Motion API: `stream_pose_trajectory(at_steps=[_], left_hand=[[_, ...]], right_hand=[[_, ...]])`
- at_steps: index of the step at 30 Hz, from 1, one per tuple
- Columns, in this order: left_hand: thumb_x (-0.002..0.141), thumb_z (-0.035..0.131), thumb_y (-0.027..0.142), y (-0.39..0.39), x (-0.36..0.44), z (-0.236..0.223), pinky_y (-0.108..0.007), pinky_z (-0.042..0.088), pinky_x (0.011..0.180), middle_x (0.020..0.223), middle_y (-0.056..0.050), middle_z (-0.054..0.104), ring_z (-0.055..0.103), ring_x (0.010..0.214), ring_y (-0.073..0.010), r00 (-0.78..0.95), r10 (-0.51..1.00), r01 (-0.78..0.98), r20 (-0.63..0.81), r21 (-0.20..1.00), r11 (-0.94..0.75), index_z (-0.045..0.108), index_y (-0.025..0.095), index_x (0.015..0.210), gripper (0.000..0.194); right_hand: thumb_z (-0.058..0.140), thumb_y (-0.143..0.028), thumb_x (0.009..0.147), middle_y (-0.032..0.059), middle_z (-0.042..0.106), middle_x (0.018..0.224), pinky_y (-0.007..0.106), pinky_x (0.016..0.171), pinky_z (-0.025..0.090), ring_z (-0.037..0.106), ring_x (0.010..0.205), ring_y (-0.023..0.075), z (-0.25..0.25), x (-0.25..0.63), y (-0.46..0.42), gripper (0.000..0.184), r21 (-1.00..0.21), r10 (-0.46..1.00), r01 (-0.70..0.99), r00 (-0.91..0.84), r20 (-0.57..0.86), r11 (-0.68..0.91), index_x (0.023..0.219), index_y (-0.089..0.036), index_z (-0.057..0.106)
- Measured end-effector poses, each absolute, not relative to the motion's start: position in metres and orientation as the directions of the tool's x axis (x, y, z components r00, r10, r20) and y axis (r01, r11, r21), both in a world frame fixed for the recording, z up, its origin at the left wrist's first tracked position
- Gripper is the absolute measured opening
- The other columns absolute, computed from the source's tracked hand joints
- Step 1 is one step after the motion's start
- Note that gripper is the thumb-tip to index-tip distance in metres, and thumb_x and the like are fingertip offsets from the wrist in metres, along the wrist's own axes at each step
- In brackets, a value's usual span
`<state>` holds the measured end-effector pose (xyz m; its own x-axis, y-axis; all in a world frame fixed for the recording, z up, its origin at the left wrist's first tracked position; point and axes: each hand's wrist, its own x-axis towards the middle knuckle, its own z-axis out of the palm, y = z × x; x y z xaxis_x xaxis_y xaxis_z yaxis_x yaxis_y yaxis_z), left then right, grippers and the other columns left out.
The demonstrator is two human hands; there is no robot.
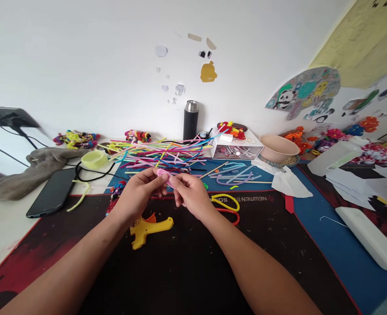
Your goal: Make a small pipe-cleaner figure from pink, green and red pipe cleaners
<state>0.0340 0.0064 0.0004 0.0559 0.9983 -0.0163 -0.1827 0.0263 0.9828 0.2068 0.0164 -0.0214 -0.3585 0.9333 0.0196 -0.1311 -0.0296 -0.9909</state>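
Note:
Between the fingertips of both hands is a small pink fuzzy coil [163, 173], which looks like bent pipe cleaner. My left hand [140, 190] pinches it from the left, thumb on top. From the right, my right hand [192, 192] grips it with thumb and fingers. A yellow-green pipe cleaner [163, 155] slants up just behind the coil; whether it is joined to it I cannot tell. Below my left hand lies a yellow glue gun [150, 229] with an orange trigger. Yellow and red loops [228, 202], like scissor handles, show beside my right wrist.
Behind the hands spreads a pile of colourful pipe cleaners [180, 153]. A black phone [51, 192] lies left. Along the wall stand a dark thermos [191, 122], a small box [237, 151] and a beige bowl [279, 148]. A white device [367, 236] lies right.

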Motion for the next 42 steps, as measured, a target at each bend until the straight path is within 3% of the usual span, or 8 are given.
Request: stream_pose_trajectory(at_steps=[7,13,22,30,42], left_hand=[[0.071,0.099,0.053,0.006,0.035,-0.003,-0.021,0.046,0.055,0.066,-0.002,0.069,0.06,0.059,-0.0125,0.114,0.985,-0.28,-0.126,0.948,0.154,0.081,0.016,0.088,0.044],[0.069,0.1,0.052,0.005,0.036,-0.002,-0.021,0.044,0.053,0.065,0.0,0.067,0.057,0.058,-0.0114,0.076,0.992,-0.306,-0.098,0.945,0.116,0.079,0.018,0.084,0.042],[0.079,0.092,0.056,0.007,0.031,-0.005,-0.024,0.045,0.059,0.072,-0.001,0.069,0.056,0.063,-0.0136,0.024,1.0,-0.109,-0.003,0.994,0.006,0.08,0.018,0.084,0.039],[0.07,0.098,0.05,0.006,0.033,-0.005,-0.024,0.049,0.059,0.071,0.0,0.071,0.058,0.062,-0.0142,0.102,0.994,-0.048,-0.045,0.998,0.051,0.082,0.02,0.081,0.036],[0.057,0.103,0.053,0.002,0.04,0.006,-0.032,0.063,0.067,0.074,-0.004,0.079,0.07,0.065,-0.0209,-0.043,0.998,0.036,-0.047,0.998,0.049,0.085,0.021,0.081,0.044]], right_hand=[[0.069,-0.057,0.096,-0.0071,0.057,0.054,0.022,0.043,0.034,0.052,0.041,0.0097,-0.026,0.207,0.019,0.037,-0.995,0.939,-0.093,-0.339,0.06,0.031,0.087,-0.021,0.067],[0.067,-0.056,0.098,-0.0069,0.057,0.055,0.022,0.044,0.036,0.051,0.042,0.0093,-0.02,0.206,0.014,0.037,-0.998,0.94,-0.051,-0.336,0.057,0.043,0.087,-0.02,0.067],[0.066,-0.069,0.094,-0.0028,0.065,0.074,0.022,0.044,0.039,0.06,0.047,0.0103,-0.024,0.205,0.015,0.047,-0.997,0.947,-0.077,-0.318,0.045,0.022,0.092,-0.022,0.064],[0.065,-0.068,0.097,-0.0008,0.066,0.07,0.025,0.046,0.044,0.064,0.05,0.0145,-0.019,0.209,0.016,0.047,-0.996,0.956,-0.04,-0.281,0.088,0.08,0.093,-0.021,0.07],[0.059,-0.058,0.104,-0.0003,0.067,0.07,0.026,0.053,0.047,0.068,0.054,0.0156,-0.025,0.213,0.018,0.043,-0.987,0.952,0.074,-0.285,0.116,0.142,0.087,-0.021,0.073]])
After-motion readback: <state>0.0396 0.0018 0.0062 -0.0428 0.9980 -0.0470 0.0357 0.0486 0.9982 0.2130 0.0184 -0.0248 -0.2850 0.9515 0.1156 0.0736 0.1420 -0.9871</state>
